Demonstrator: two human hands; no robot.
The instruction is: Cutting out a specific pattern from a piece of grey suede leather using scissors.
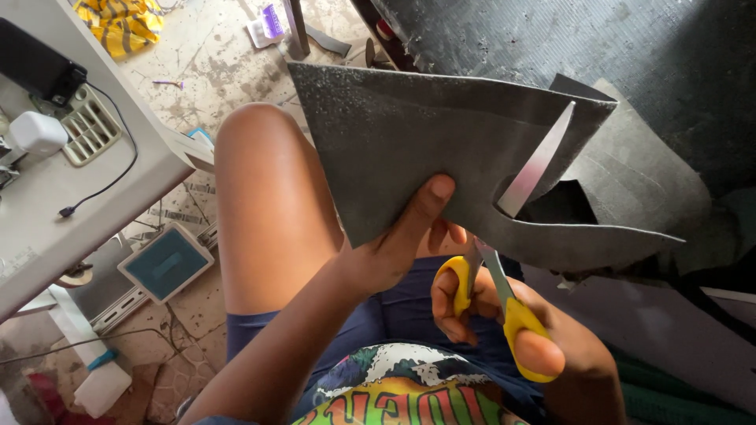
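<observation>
**Grey sheet held up off the lap, scissors mid-cut**

Big dark ribbed mat [630, 71] filled the far right, with loose offcuts [638, 185] lying on it. White table [47, 197] sat at left, carrying a cable and small white boxes, off to the side of the work.

Grey foam sheet [409, 149] was held in the air above the bare knee [268, 205], centre of view. Raised like that, its underside was clear, so the blades could pass through it freely.

Left hand [394, 244] was clamped on the sheet's near edge, thumb on top and fingers under, close beside the cut line. My read: gripping that close kept the floppy sheet taut where the blade bit.

Right hand [520, 330] was closed through the yellow scissors [504, 260] handles, near right, just under the sheet. Blades stood apart, the upper one poking up through a curved slit, the freed strip drooping to the right.
</observation>
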